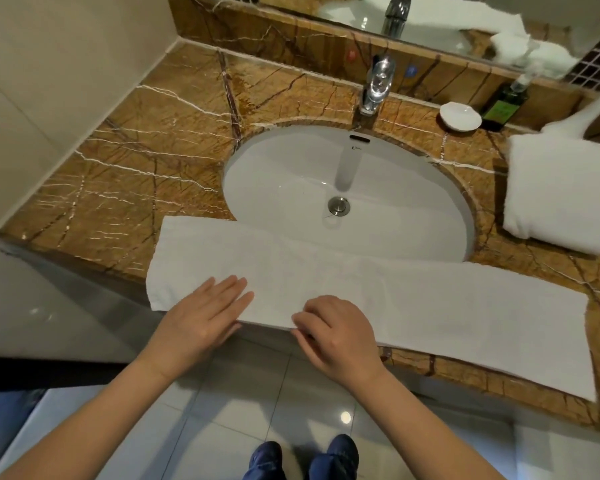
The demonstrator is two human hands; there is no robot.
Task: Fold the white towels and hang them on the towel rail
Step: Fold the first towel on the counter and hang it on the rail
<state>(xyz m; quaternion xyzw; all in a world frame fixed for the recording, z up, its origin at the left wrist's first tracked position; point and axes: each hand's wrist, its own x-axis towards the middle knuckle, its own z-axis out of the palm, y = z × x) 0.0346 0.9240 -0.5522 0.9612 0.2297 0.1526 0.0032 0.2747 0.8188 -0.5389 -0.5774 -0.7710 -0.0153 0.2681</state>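
Long flat white terry towel (378,292)

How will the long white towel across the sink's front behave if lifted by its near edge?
Likely floppy: the long towel seems to dip where it spans the sink. Probably light, being thin. May slide readily on the glossy marble counter.

Long white towel (395,299) flat, folded towel (561,192) beside

Folded towel (561,192) (right side) partly off-frame
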